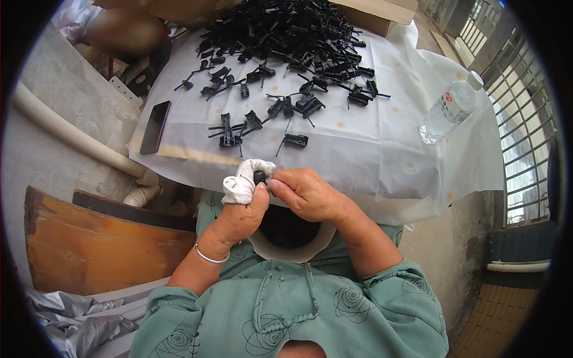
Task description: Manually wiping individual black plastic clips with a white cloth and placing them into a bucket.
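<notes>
Close to the table's near edge, my left hand (242, 218) has a white cloth (237, 188) wrapped about its fingers and grips a small black plastic part (259, 177). My right hand (307, 194) is closed in a pinch at the right side of that same part, thumb close to the left thumb. Most of the part is hidden by fingers and cloth. Below both hands, between my legs, stands a pale bucket (289, 255) with dark contents. Nearest on the table lies a loose black plastic part (295, 140) with a thin stem.
A large heap of black plastic parts (280, 36) covers the far table, with several scattered nearer. A phone (156, 127) lies at the left edge. To the right stands a clear water bottle (449, 112). A cardboard box (373, 18) sits behind the heap. A white plastic sheet (382, 161) covers the table.
</notes>
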Demonstrator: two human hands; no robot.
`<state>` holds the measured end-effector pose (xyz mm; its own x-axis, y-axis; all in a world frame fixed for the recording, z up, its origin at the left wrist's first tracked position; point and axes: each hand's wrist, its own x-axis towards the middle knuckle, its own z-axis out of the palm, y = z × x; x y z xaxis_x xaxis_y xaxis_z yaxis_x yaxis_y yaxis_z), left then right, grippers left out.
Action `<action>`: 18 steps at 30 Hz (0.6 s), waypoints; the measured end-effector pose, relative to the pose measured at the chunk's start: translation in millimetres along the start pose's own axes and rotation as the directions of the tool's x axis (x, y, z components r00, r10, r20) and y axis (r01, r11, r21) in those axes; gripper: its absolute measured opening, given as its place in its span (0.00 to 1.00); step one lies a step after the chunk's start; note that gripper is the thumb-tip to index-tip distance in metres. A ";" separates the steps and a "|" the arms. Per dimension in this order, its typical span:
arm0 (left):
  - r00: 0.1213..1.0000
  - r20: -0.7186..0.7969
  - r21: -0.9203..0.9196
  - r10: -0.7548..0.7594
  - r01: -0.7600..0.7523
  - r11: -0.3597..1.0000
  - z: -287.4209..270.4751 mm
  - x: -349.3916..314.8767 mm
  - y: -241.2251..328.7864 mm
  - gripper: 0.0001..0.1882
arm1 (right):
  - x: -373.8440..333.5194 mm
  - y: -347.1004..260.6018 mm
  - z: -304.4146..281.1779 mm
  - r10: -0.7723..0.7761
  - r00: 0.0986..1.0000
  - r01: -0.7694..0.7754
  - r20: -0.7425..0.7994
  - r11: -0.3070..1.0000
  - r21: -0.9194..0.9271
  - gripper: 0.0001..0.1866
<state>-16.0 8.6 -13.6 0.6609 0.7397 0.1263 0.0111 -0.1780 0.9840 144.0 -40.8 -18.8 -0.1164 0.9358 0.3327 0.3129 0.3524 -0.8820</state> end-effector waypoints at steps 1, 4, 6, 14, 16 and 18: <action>0.997 0.001 0.166 0.075 -0.074 0.983 0.3 1.1 -0.4 0.15 | 0.6 0.0 1.7 0.038 0.999 -0.038 0.005 0.999 -0.027 0.11; 0.985 0.008 0.354 0.171 -0.163 0.921 -0.1 0.7 -3.9 0.14 | 1.3 -0.5 11.0 0.079 0.997 -0.080 -0.027 0.996 -0.049 0.11; 0.981 0.000 0.382 0.194 -0.180 0.906 0.0 -1.1 -6.9 0.14 | -0.3 1.7 18.0 0.080 0.995 -0.083 -0.062 0.996 -0.041 0.11; 0.925 0.293 0.677 0.242 -0.379 0.631 -13.1 3.2 15.6 0.14 | 6.0 -0.7 -22.6 0.169 0.965 -0.241 -0.200 0.870 -0.429 0.09; 0.934 0.271 0.685 0.234 -0.358 0.634 -19.5 7.9 9.3 0.14 | 7.0 24.6 -28.5 0.128 0.946 -0.284 -0.299 0.772 -0.569 0.09; 0.947 0.195 0.657 0.256 -0.320 0.683 -21.5 12.1 6.2 0.11 | 8.7 31.1 -28.4 0.149 0.935 -0.345 -0.323 0.600 -0.722 0.16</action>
<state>-24.1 30.4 -3.3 0.7751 0.5280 0.3470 0.2888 -0.7845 0.5487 179.5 -21.8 -33.8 0.2420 0.9267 0.2874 0.9083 -0.1123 -0.4029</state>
